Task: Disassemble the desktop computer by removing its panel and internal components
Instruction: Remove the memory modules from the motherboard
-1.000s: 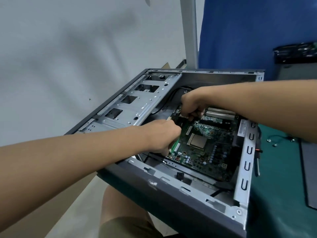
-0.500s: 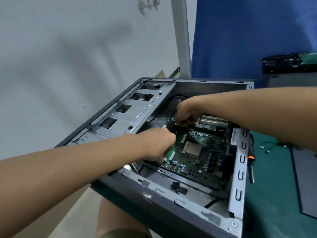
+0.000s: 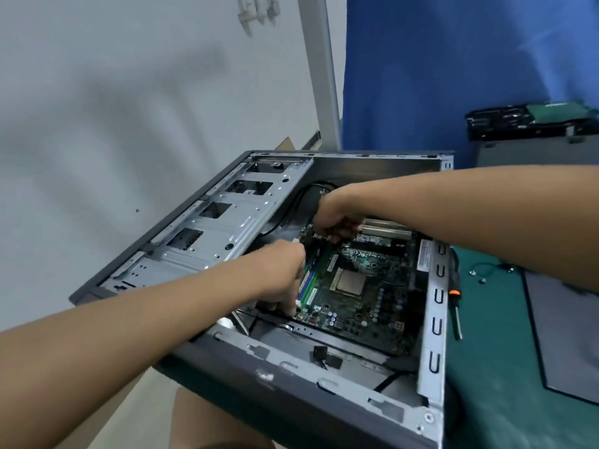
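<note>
Working both ends of the memory slots (image 3: 308,280) on the motherboard (image 3: 369,311), flat inside the open case (image 3: 291,400) on the desk (image 3: 502,367). Curling left grip (image 3: 285,280) and right grip (image 3: 340,222) down there; pinching what, cannot tell. Likely light, stiff, brittle: take by bare edges.

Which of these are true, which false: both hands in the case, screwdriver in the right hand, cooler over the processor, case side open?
The left hand and right hand both reach into the case. True.
The right hand holds the screwdriver. False: it lies on the mat beside the case.
A cooler covers the processor. False: it sits bare on the motherboard.
The case's side is open. True.
</note>
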